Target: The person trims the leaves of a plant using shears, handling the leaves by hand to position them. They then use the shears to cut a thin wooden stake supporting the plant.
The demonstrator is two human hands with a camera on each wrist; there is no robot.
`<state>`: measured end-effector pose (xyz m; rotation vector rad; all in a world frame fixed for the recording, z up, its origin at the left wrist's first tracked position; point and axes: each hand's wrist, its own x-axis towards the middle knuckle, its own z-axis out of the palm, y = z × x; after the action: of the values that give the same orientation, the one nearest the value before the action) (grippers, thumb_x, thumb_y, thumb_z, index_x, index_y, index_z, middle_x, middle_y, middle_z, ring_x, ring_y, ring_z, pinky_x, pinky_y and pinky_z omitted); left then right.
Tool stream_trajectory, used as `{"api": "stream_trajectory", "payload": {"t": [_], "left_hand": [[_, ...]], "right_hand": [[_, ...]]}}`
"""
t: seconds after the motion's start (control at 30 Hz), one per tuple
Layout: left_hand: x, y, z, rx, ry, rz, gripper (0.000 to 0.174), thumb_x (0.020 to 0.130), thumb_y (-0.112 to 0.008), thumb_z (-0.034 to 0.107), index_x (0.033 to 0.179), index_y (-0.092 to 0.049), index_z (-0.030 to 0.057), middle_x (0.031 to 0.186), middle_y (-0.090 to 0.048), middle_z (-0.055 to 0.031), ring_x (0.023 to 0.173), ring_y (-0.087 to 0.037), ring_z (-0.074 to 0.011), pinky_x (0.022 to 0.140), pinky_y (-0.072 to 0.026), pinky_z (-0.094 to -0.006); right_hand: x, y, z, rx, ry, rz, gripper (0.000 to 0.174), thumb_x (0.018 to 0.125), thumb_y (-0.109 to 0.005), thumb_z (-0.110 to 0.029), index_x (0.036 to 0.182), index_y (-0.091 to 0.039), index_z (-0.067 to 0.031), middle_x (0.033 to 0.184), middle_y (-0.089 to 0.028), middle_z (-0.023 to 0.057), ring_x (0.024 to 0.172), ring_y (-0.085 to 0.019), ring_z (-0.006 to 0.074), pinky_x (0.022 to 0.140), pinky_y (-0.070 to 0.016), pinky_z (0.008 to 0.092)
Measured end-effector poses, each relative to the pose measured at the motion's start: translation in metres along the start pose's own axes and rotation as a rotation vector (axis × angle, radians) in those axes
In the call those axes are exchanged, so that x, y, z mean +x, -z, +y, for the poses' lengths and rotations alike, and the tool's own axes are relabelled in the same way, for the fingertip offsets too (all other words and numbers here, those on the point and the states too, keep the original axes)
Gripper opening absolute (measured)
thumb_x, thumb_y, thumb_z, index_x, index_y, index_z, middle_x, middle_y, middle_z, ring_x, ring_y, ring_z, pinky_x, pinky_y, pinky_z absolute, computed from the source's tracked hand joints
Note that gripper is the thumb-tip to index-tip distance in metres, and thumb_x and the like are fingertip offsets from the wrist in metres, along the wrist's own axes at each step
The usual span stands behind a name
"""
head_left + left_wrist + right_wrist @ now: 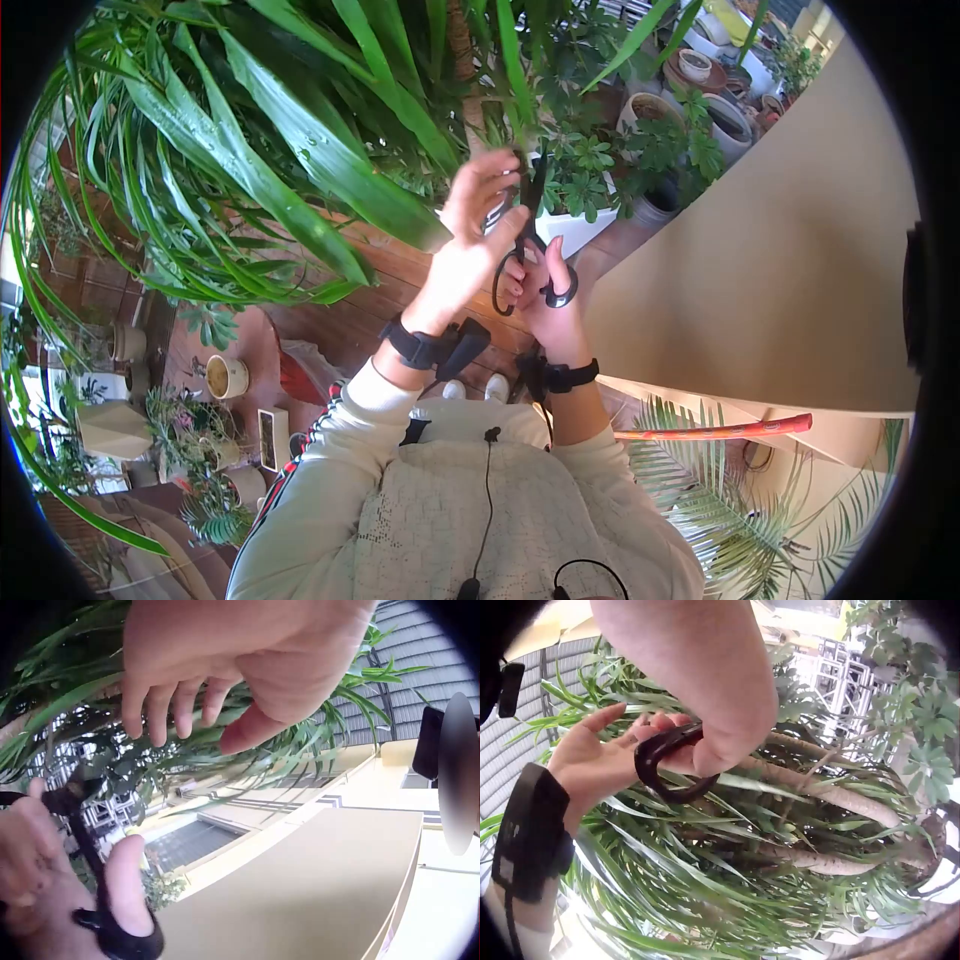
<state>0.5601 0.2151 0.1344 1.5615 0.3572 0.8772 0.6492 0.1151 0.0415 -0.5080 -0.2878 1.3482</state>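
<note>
My right hand [545, 305] holds a pair of black-handled scissors [537, 190]. Its thumb passes through one handle loop and its fingers through the other, and the dark blades point away from my body. Close beside the blades is my left hand [468, 215], with the fingers loosely bent and nothing gripped; it looks slightly blurred in the head view. The left wrist view shows that palm [247, 652] above with its fingers hanging down, and the scissors' thumb loop [135, 941] below. Long green strap leaves [290, 140] of a large plant reach right up to the left hand.
Bare plant trunks [825, 795] rise from a pot among the leaves. A white planter [575, 228] with small leafy plants stands past the scissors. To the right is a large beige panel [760, 270]. More pots and a palm [690, 490] surround me.
</note>
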Motion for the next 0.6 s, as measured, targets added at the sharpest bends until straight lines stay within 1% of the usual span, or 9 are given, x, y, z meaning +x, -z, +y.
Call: {"api": "stream_trajectory", "payload": {"t": [0.1,0.23,0.3,0.37,0.4,0.43,0.5,0.57,0.6], "left_hand": [[0.007,-0.018,0.005,0.006,-0.023,-0.124,0.052,0.087,-0.057,-0.005,0.136,-0.041,0.0009,0.133,-0.051,-0.0121,0.128,-0.047,-0.0228,0.108,-0.0374,-0.0363],[0.034,-0.057,0.027,-0.193,0.010,-0.173,0.060,0.085,-0.061,-0.001,0.140,-0.038,0.0005,0.138,-0.047,-0.0155,0.130,-0.044,-0.0243,0.109,-0.0358,-0.0373],[0.062,-0.074,0.034,-0.241,-0.066,0.015,0.073,0.081,-0.065,0.003,0.145,-0.031,0.0006,0.143,-0.042,-0.0197,0.133,-0.041,-0.0261,0.109,-0.0349,-0.0383],[0.100,-0.079,0.029,-0.333,0.010,0.156,0.083,0.077,-0.064,0.005,0.148,-0.022,0.0021,0.148,-0.033,-0.0220,0.138,-0.032,-0.0300,0.112,-0.0290,-0.0429],[0.115,-0.079,0.027,-0.249,0.015,0.251,0.087,0.075,-0.065,0.006,0.149,-0.018,0.0006,0.148,-0.032,-0.0240,0.138,-0.031,-0.0318,0.113,-0.0265,-0.0432],[0.131,-0.077,0.026,-0.165,0.019,0.343,0.092,0.074,-0.066,0.007,0.149,-0.015,-0.0008,0.148,-0.030,-0.0259,0.138,-0.031,-0.0336,0.114,-0.0240,-0.0435],[0.173,-0.058,-0.007,0.037,-0.176,0.485,0.093,0.072,-0.066,0.004,0.149,-0.013,-0.0020,0.149,-0.028,-0.0265,0.138,-0.030,-0.0371,0.115,-0.0233,-0.0411],[0.188,-0.047,-0.013,0.169,-0.323,0.572,0.091,0.070,-0.066,0.001,0.148,-0.019,-0.0004,0.143,-0.032,-0.0279,0.130,-0.037,-0.0408,0.112,-0.0269,-0.0394],[0.188,-0.047,-0.008,0.370,-0.209,0.706,0.083,0.069,-0.070,-0.001,0.142,-0.031,0.0047,0.126,-0.040,-0.0197,0.107,-0.050,-0.0283,0.092,-0.0439,-0.0364]], "right_hand": [[-0.009,0.018,0.010,0.025,0.013,0.005,0.062,0.093,-0.046,-0.063,0.125,-0.049,-0.0102,0.078,-0.041,-0.0007,0.068,-0.044,0.0137,0.063,-0.0358,0.0282],[-0.015,0.032,0.022,0.061,0.121,0.124,0.055,0.092,-0.052,-0.058,0.107,-0.056,-0.0050,0.078,-0.046,0.0005,0.069,-0.046,0.0144,0.065,-0.0385,0.0293],[-0.023,0.030,0.020,0.064,0.134,0.159,0.054,0.092,-0.055,-0.055,0.102,-0.056,-0.0028,0.078,-0.047,0.0025,0.068,-0.047,0.0162,0.064,-0.0396,0.0301],[-0.034,0.023,0.016,-0.135,0.223,0.175,0.055,0.092,-0.056,-0.055,0.107,-0.055,-0.0030,0.076,-0.046,0.0038,0.066,-0.047,0.0180,0.064,-0.0397,0.0313],[-0.034,0.027,0.012,0.079,0.116,0.112,0.055,0.091,-0.055,-0.057,0.110,-0.054,-0.0049,0.075,-0.044,0.0032,0.065,-0.046,0.0181,0.064,-0.0387,0.0313],[-0.036,0.031,0.012,0.084,0.126,0.109,0.055,0.091,-0.055,-0.057,0.110,-0.054,-0.0049,0.075,-0.044,0.0032,0.065,-0.046,0.0181,0.064,-0.0387,0.0313],[-0.040,0.035,0.013,0.135,0.089,0.127,0.055,0.092,-0.053,-0.058,0.111,-0.053,-0.0071,0.074,-0.042,0.0021,0.064,-0.044,0.0169,0.063,-0.0374,0.0309],[-0.046,0.035,0.012,0.114,0.120,0.162,0.054,0.093,-0.050,-0.058,0.113,-0.053,-0.0077,0.074,-0.041,0.0016,0.064,-0.043,0.0159,0.063,-0.0364,0.0302],[-0.049,0.038,0.012,0.116,0.113,0.160,0.054,0.094,-0.050,-0.058,0.113,-0.053,-0.0076,0.073,-0.041,0.0015,0.065,-0.043,0.0157,0.063,-0.0364,0.0299]]}}
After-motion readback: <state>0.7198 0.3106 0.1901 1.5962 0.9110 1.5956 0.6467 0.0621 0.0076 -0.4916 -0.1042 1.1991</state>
